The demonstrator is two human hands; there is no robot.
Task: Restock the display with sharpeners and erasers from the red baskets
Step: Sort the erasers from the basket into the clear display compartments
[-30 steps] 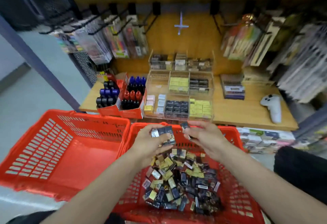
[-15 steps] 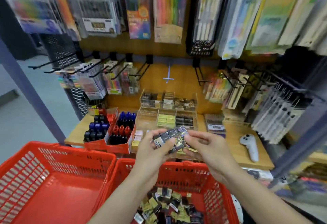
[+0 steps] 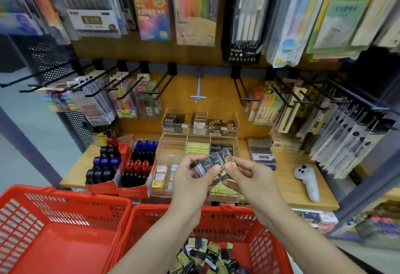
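Two hands, left [image 3: 190, 178] & right [image 3: 249, 178], fingers curled round a bunch of small wrapped erasers [image 3: 213, 162], hold it above the clear display trays [image 3: 173, 143] on a wooden shelf [image 3: 287, 178], w/ more erasers in the right-hand red basket [image 3: 227, 217] below.

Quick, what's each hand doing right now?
Left hand: holding a row of erasers.
Right hand: pinching the same erasers.
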